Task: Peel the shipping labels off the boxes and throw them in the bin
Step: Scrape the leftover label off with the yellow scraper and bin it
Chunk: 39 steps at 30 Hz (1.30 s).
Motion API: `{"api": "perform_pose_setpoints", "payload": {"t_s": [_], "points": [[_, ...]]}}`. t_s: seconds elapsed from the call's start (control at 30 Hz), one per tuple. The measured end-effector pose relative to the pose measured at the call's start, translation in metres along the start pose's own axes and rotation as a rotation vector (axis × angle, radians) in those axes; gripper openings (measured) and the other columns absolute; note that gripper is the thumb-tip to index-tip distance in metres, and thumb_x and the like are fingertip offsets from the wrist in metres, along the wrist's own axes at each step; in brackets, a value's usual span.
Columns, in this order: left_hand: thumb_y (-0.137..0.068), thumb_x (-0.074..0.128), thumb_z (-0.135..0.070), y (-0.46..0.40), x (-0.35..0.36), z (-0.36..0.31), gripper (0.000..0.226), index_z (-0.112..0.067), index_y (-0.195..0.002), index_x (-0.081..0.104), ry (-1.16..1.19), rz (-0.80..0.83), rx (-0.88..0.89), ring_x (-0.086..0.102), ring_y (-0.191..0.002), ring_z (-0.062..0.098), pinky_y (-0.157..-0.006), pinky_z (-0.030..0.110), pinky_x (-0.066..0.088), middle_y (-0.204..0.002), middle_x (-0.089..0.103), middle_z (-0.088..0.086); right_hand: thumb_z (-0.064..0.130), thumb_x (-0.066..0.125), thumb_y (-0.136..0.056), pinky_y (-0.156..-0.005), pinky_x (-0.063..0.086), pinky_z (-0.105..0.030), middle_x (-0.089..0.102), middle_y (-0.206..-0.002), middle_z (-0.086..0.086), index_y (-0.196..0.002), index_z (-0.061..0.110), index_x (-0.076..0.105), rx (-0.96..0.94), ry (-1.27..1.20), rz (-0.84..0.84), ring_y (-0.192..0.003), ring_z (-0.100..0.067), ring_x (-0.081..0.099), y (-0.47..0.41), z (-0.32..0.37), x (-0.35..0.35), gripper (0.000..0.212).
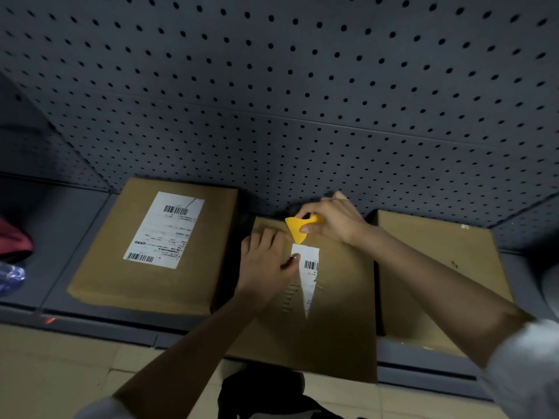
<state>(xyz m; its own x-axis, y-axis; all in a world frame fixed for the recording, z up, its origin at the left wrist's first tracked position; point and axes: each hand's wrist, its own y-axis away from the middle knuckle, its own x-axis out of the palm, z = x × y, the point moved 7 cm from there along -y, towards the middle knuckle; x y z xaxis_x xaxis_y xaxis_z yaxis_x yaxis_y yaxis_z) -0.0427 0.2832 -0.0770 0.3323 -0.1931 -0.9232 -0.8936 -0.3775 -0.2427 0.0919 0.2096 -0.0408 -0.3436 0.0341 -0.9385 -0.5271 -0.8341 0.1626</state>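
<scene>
Label remnant [309,278], a torn white strip with a barcode tapering to a point toward the bottom of the frame, lies on top of the middle box [332,297] at the centre of the frame, with scuffed tear marks in the cardboard just left of it. The left hand [266,264] lies flat on the box directly left of the strip, its fingers [273,237] spread loosely and grasping nothing, while the thumb tip presses on the strip's upper left corner. The right hand [335,220] hovers just above the strip's top edge, its fingers curled and pinching a yellow scraper [298,226]; the scraper's wide edge points down and left, and its lower tip meets or nearly meets the top of the strip, though actual contact cannot be told. To the left of the frame a second box [157,246] carries a whole shipping label [165,231] with barcodes at both ends, lying flat and apart from both hands. A third box [435,276] stands at the right, touching the middle one, partly crossed by the right forearm. All three rest on a dark grey shelf [75,213] backed by a perforated panel [272,86] filling the upper frame.
</scene>
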Motion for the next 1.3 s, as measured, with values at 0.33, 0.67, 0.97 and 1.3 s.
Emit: {"api": "perform_pose_setpoints", "payload": {"t_s": [0.33,0.67,0.97,1.3], "points": [[-0.077,0.054,-0.049,0.0,0.001,0.002,0.038,-0.022,-0.103,0.057,0.104,-0.008,0.012,0.048,-0.096,0.021,-0.094,0.034,0.026,-0.101,0.054,0.001,0.045,0.063,-0.082,-0.084,0.026,-0.031,0.067,-0.098,0.005,-0.111,0.036,0.058,-0.021,0.048,0.005,-0.092,-0.015,0.054,0.001,0.004,0.002,0.03],[-0.076,0.052,-0.052,0.001,-0.003,-0.001,0.038,-0.024,-0.102,0.055,0.14,0.006,0.007,0.047,-0.095,0.018,-0.092,0.033,0.028,-0.098,0.054,-0.002,0.042,0.066,-0.081,-0.09,0.027,-0.031,0.067,-0.104,0.006,-0.107,0.034,0.06,0.04,-0.019,0.001,-0.096,-0.014,0.057,0.004,0.0,0.004,0.028],[-0.077,0.053,-0.053,0.0,0.0,0.0,0.038,-0.026,-0.104,0.055,0.144,0.011,0.033,0.045,-0.097,0.016,-0.093,0.032,0.026,-0.102,0.053,-0.003,0.038,0.069,-0.08,-0.088,0.029,-0.028,0.061,-0.087,0.012,-0.103,0.03,0.062,0.156,-0.316,0.041,-0.087,-0.006,0.055,0.012,-0.019,0.02,0.025],[-0.082,0.05,-0.051,0.001,-0.002,-0.001,0.034,-0.026,-0.105,0.059,0.189,0.035,0.078,0.046,-0.1,0.016,-0.095,0.03,0.022,-0.107,0.052,-0.002,0.019,0.07,-0.082,-0.076,0.045,-0.018,0.068,-0.083,-0.009,-0.093,0.015,0.066,0.153,-0.698,0.138,-0.076,-0.004,0.061,0.02,-0.019,0.024,0.012]]}}
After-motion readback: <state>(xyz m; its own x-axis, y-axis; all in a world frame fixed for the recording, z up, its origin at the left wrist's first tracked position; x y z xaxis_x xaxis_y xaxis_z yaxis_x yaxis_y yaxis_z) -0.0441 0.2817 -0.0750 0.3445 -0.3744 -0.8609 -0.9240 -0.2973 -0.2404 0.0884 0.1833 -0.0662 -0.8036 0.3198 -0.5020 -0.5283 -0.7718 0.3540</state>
